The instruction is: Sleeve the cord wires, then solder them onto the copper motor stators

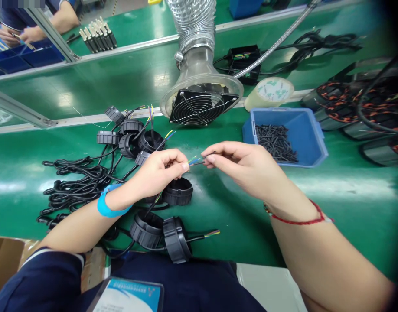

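Observation:
My left hand [160, 170] is closed in a pinch on a black cable whose coloured wire ends [194, 161] stick out past the fingertips. My right hand [247, 167] is pinched right at those wire tips, holding a small black sleeve [209, 153] against them. Both hands hover over the green belt [218, 203]. Below my left hand lie black round caps with cables [177, 191], and two more caps [166, 236] sit near the front edge, one with a cable ending in coloured wires.
A blue bin [311, 134] of small black sleeves stands right of my hands. A clear extraction hood with a fan [200, 104] sits behind. A pile of black cables and caps [88, 173] lies left. Wound motor stators [364, 108] are far right. Another person's hands [13, 34] work at top left.

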Action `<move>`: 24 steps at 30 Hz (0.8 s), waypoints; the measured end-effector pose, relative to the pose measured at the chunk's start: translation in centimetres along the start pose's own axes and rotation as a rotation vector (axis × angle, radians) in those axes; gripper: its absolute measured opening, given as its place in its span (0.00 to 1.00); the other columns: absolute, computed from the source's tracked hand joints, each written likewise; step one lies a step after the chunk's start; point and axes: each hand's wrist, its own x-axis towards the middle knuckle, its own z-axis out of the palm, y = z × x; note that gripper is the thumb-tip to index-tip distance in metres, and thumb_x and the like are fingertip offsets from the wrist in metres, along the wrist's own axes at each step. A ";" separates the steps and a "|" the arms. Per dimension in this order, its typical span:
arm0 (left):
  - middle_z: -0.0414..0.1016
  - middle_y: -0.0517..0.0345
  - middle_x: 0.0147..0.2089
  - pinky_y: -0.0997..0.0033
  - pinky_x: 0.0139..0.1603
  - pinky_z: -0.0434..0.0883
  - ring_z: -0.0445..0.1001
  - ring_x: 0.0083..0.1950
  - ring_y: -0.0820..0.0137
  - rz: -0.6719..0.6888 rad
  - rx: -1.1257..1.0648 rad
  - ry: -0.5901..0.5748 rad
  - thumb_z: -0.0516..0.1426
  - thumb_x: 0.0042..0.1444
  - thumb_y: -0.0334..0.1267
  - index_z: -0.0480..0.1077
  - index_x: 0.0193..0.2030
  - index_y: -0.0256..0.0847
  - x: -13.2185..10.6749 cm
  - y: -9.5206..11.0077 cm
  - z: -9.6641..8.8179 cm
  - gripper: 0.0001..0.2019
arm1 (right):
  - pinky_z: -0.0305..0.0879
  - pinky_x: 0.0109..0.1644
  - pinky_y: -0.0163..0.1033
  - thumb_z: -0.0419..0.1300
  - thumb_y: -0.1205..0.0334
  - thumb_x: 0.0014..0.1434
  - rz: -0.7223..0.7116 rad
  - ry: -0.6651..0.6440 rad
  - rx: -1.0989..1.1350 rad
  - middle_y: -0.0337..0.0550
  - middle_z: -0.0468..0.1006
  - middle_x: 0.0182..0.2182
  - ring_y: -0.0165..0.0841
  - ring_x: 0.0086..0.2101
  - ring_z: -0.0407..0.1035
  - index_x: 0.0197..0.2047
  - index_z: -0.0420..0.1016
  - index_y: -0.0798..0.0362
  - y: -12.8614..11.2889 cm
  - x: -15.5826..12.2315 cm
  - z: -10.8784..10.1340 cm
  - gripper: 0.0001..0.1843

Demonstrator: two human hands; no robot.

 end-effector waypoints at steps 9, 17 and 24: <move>0.62 0.65 0.23 0.76 0.27 0.55 0.59 0.25 0.78 -0.026 0.026 -0.007 0.56 0.55 0.40 0.67 0.29 0.36 -0.2 -0.3 0.0 0.09 | 0.71 0.38 0.34 0.58 0.67 0.59 -0.270 0.100 -0.320 0.38 0.82 0.33 0.30 0.31 0.75 0.35 0.78 0.51 -0.5 -0.6 0.1 0.07; 0.61 0.65 0.23 0.76 0.27 0.55 0.58 0.26 0.78 -0.020 0.007 -0.014 0.56 0.56 0.40 0.68 0.30 0.36 -0.1 -0.4 0.1 0.09 | 0.70 0.36 0.32 0.58 0.67 0.59 -0.310 0.096 -0.356 0.37 0.82 0.31 0.29 0.29 0.74 0.34 0.78 0.51 -0.5 -0.6 0.0 0.07; 0.59 0.65 0.23 0.76 0.27 0.54 0.57 0.26 0.78 -0.012 -0.004 -0.018 0.56 0.56 0.40 0.67 0.30 0.36 0.0 -0.6 0.1 0.09 | 0.69 0.34 0.33 0.58 0.65 0.58 -0.225 0.066 -0.293 0.37 0.81 0.30 0.30 0.29 0.74 0.33 0.79 0.50 -0.6 -0.6 -0.1 0.08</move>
